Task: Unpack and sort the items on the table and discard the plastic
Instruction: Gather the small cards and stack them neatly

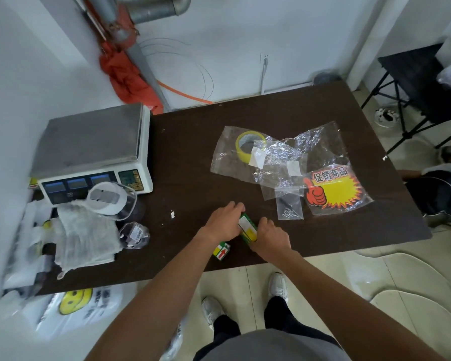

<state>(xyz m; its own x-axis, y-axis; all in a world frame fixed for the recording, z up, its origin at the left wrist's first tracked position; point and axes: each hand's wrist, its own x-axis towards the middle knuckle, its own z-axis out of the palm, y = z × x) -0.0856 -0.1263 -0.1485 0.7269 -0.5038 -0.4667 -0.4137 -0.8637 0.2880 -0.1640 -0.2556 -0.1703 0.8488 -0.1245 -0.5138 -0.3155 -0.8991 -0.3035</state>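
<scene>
Slippage worries me: my left hand (pixel 223 221) and right hand (pixel 270 237) pinch the green box (pixel 248 229) from either end, and with the table (pixel 193 152) edge close behind the grip and a second box (pixel 221 251) just behind-left, a hard tug could fling it floorward.

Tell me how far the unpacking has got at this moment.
Early. One small box lies bare near the table edge. The left hand and right hand grip a green box. The tape roll, screws and promo sign sit bagged; a crumpled plastic bag lies undiscarded.
</scene>
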